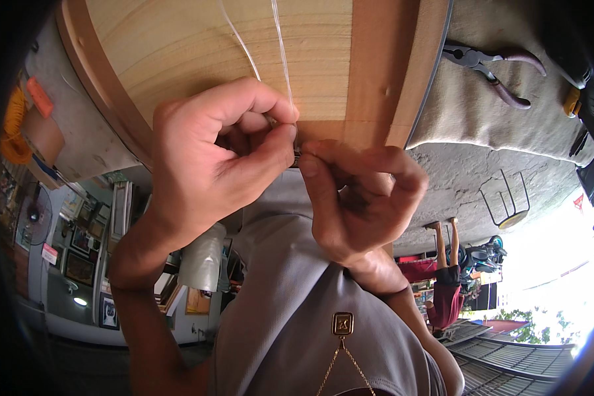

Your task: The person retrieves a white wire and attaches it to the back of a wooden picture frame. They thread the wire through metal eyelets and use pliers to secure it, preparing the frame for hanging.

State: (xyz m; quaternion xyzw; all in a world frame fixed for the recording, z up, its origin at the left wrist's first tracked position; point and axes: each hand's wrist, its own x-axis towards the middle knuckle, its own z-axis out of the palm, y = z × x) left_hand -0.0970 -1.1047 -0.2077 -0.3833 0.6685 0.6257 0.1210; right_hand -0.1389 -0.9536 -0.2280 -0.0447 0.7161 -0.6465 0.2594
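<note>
A clear, thin cord [282,49] runs down in strands over a light wooden panel [178,46] set in a brown wooden frame [412,72]. My left hand [228,142] is closed, pinching the cord between thumb and forefinger near the frame's near edge. Right beside it, my right hand [366,195] is closed too, with thumb and forefinger pressed together. What those right fingertips pinch is too small to make out. A tiny dark piece shows between the two hands, partly hidden by the fingers.
Pliers [485,63] with purplish handles lie on a beige cloth [495,119] right of the frame. Orange cord [14,129] is at the far left. A wire stand [505,201] is on the grey floor. Another person [447,290] stands farther off near a motorbike [485,254].
</note>
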